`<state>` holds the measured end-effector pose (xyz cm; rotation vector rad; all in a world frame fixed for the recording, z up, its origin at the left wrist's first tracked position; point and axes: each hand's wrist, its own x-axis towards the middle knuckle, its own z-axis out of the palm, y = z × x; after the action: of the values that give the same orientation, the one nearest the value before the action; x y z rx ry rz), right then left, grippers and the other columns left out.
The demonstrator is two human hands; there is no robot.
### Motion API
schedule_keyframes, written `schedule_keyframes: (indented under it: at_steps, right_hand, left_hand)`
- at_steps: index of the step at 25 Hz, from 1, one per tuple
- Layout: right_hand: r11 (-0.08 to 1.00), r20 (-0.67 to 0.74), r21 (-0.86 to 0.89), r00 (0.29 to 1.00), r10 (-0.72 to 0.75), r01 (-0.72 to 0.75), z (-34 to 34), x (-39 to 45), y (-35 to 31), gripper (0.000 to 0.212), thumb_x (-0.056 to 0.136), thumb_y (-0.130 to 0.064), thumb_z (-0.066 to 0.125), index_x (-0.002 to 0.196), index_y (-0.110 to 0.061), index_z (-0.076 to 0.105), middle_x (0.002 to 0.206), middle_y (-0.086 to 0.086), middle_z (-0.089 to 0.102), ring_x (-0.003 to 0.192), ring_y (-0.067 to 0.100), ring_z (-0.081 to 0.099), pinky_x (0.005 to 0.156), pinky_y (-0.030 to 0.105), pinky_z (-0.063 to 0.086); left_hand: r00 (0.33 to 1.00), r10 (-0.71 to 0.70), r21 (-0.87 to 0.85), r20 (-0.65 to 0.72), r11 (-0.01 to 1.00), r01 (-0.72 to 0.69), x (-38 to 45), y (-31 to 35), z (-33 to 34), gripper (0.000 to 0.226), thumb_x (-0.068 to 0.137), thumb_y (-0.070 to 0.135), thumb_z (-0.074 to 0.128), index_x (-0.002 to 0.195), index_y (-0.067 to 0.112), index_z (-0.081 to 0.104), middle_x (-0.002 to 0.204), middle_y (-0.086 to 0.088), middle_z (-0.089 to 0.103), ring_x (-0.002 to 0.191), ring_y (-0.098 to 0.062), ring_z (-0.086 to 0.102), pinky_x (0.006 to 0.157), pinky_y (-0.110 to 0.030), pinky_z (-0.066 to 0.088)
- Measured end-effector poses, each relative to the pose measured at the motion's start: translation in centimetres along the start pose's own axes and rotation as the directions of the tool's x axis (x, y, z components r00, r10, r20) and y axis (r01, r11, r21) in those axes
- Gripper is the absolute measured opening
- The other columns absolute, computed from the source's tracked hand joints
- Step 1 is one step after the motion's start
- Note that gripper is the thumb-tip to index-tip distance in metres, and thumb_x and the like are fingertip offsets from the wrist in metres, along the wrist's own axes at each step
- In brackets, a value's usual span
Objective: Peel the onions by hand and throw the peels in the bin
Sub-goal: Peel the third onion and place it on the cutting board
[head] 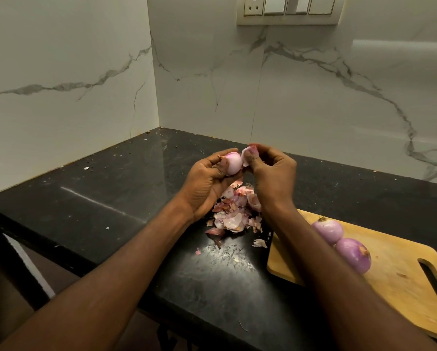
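1. Two hands work above the black countertop [106, 203]: the left hand [207, 183] cups a half-peeled red onion [233, 164], long axis roughly upright.
2. The right hand [270, 171] pinches a peel strip [246, 155] beside it.
3. A peel pile [235, 211] lies below; two peeled onions [341, 243] sit on the wooden cutting board [399, 287] at right.

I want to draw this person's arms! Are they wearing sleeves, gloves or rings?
No. Both forearms are bare up to the picture's edge, with no sleeves showing. The left hand and right hand wear no gloves, and no rings, watch or bracelets show.
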<state>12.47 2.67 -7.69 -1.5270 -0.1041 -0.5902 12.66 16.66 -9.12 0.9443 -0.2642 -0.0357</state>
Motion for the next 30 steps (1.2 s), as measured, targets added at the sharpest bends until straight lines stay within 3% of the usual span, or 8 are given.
schedule_keyframes:
  at_steps: [4, 6, 10, 12, 16, 20, 24, 30]
  right_hand:
    - [0.997, 0.076, -0.076, 0.997, -0.029, 0.034, 0.4, -0.6, -0.8, 0.017, 0.095, -0.004, 0.070, 0.107, -0.014, 0.078, 0.101, -0.003, 0.077, 0.097, 0.011, 0.073, 0.088, 0.034, 0.063]
    - [0.992, 0.049, 0.064, 0.993, 0.105, -0.108, 0.4, -0.7, -1.6, 0.020, 0.095, 0.001, 0.067, 0.095, -0.015, 0.078, 0.095, 0.000, 0.077, 0.092, 0.014, 0.074, 0.082, 0.032, 0.064]
    - [0.676, 0.125, 0.547, 0.847, 0.517, -0.494, 0.2, -0.7, -2.6, 0.016, 0.093, 0.012, 0.063, 0.096, -0.002, 0.071, 0.111, 0.023, 0.073, 0.101, 0.031, 0.074, 0.067, 0.027, 0.064]
    - [0.679, 0.109, 0.516, 0.826, 0.552, -0.522, 0.0, -0.6, -2.3, 0.017, 0.094, 0.011, 0.061, 0.099, -0.002, 0.071, 0.115, 0.023, 0.072, 0.101, 0.031, 0.074, 0.064, 0.028, 0.063]
    - [0.971, 0.068, -0.021, 0.968, 0.240, -0.239, -0.1, -0.7, -1.9, 0.029, 0.092, 0.005, 0.058, 0.103, -0.015, 0.076, 0.101, 0.005, 0.074, 0.100, 0.025, 0.073, 0.086, 0.040, 0.063]
    - [0.989, 0.182, -0.083, 0.974, 0.138, -0.124, 0.6, -1.1, -2.1, 0.032, 0.093, 0.000, 0.055, 0.116, -0.011, 0.075, 0.107, 0.003, 0.074, 0.107, 0.018, 0.068, 0.086, 0.028, 0.057]
    - [0.995, 0.213, -0.066, 0.974, 0.081, -0.069, 0.7, -1.1, -1.5, 0.027, 0.102, -0.009, 0.056, 0.122, -0.012, 0.073, 0.115, 0.004, 0.073, 0.111, 0.017, 0.068, 0.099, 0.040, 0.059]
    - [0.934, 0.175, -0.246, 0.960, -0.220, 0.259, -0.3, -0.7, -1.3, 0.027, 0.097, -0.028, 0.072, 0.119, -0.014, 0.076, 0.103, 0.000, 0.077, 0.092, 0.004, 0.072, 0.081, 0.024, 0.062]
  left_hand:
    - [0.996, 0.043, 0.038, -0.080, 0.998, -0.040, -0.2, 0.4, 0.1, 0.037, 0.099, -0.003, 0.057, 0.136, -0.007, 0.057, 0.137, -0.028, 0.060, 0.117, -0.034, 0.068, 0.086, -0.037, 0.064]
    - [0.992, 0.034, 0.002, -0.123, 0.999, -0.034, 0.0, 0.5, 0.0, 0.038, 0.100, -0.001, 0.056, 0.137, -0.008, 0.054, 0.132, -0.026, 0.062, 0.107, -0.031, 0.071, 0.080, -0.037, 0.064]
    - [0.996, -0.023, -0.199, -0.085, 0.980, 0.006, 0.1, 0.8, -0.5, 0.038, 0.100, 0.002, 0.052, 0.136, -0.010, 0.054, 0.124, -0.027, 0.066, 0.107, -0.034, 0.071, 0.096, -0.046, 0.060]
    - [0.996, -0.032, -0.231, -0.084, 0.973, 0.012, 0.3, 1.0, -0.8, 0.034, 0.097, 0.004, 0.055, 0.130, -0.004, 0.060, 0.124, -0.026, 0.066, 0.109, -0.035, 0.070, 0.103, -0.047, 0.055]
    - [0.988, 0.008, -0.129, -0.152, 0.991, -0.028, 0.3, 0.7, -0.7, 0.029, 0.104, 0.007, 0.053, 0.129, -0.005, 0.060, 0.121, -0.022, 0.063, 0.107, -0.031, 0.065, 0.092, -0.037, 0.062]
    - [0.985, 0.023, -0.110, -0.170, 0.993, -0.043, 0.1, 0.8, -0.6, 0.043, 0.095, 0.011, 0.064, 0.134, -0.005, 0.057, 0.129, -0.025, 0.062, 0.109, -0.032, 0.067, 0.087, -0.042, 0.063]
    - [0.988, 0.043, -0.089, -0.149, 0.994, -0.057, 0.0, 0.7, -0.5, 0.037, 0.090, 0.008, 0.066, 0.126, -0.001, 0.063, 0.133, -0.026, 0.063, 0.112, -0.034, 0.071, 0.084, -0.042, 0.064]
    - [0.997, 0.054, -0.041, -0.048, 0.998, -0.056, -0.3, 0.6, -0.1, 0.046, 0.083, 0.009, 0.068, 0.128, -0.003, 0.063, 0.128, -0.024, 0.069, 0.117, -0.034, 0.070, 0.089, -0.041, 0.063]
